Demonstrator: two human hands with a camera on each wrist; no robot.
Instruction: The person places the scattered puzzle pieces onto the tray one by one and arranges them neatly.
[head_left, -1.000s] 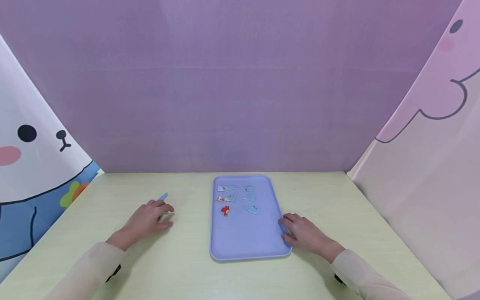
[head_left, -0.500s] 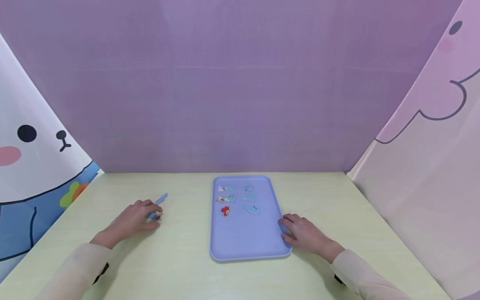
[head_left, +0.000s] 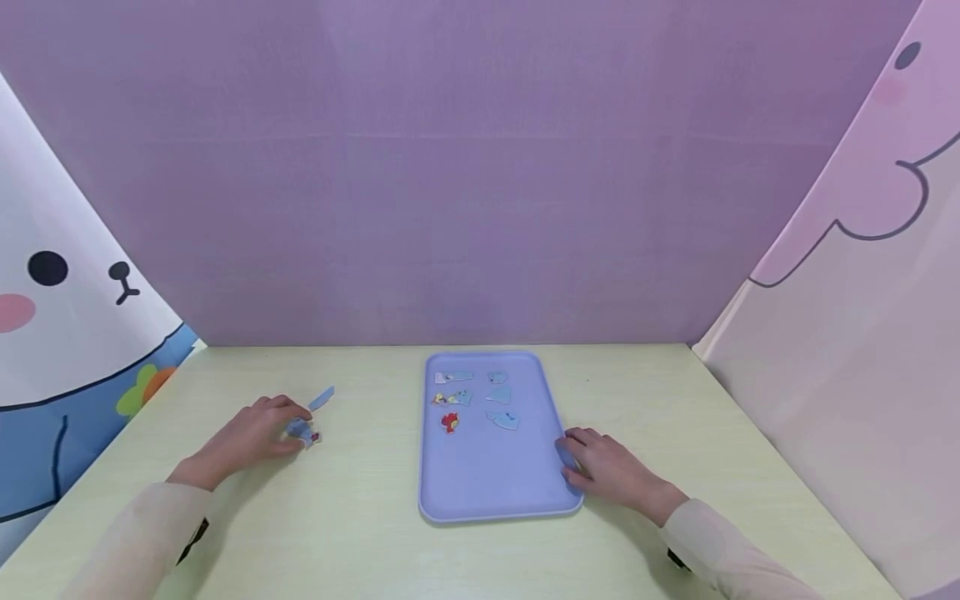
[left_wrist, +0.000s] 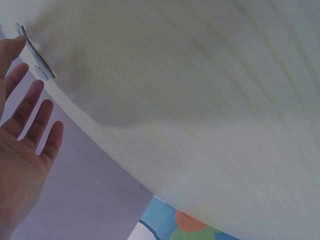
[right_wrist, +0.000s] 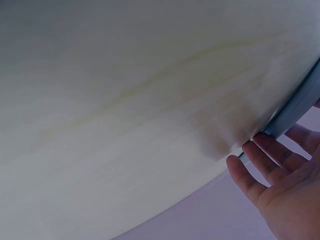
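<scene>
My left hand (head_left: 251, 442) is low over the left of the table, thumb and index finger spread at a small flat printed cut-out (head_left: 303, 431), blue with a dark red spot. The left wrist view shows the thumb tip touching a flat piece (left_wrist: 36, 54), the other fingers fairly straight. Just beyond lies a narrow blue strip (head_left: 322, 397). My right hand (head_left: 615, 471) rests on the right rim of the lavender tray (head_left: 502, 483), index finger and thumb reaching over it; its other fingers lie along the tray's outer side (right_wrist: 295, 105).
In the tray's far half lie several flat printed cut-outs in two columns, among them a red one (head_left: 450, 422) and a light-blue one (head_left: 502, 420). A purple fabric panel (head_left: 480, 183) stands behind the pale table (head_left: 375, 533), with printed curtains at both sides.
My left hand has drawn back to the left, uncovering the blue strip and the blue cut-out at its fingertips. The right hand and the tray have stayed in place.
</scene>
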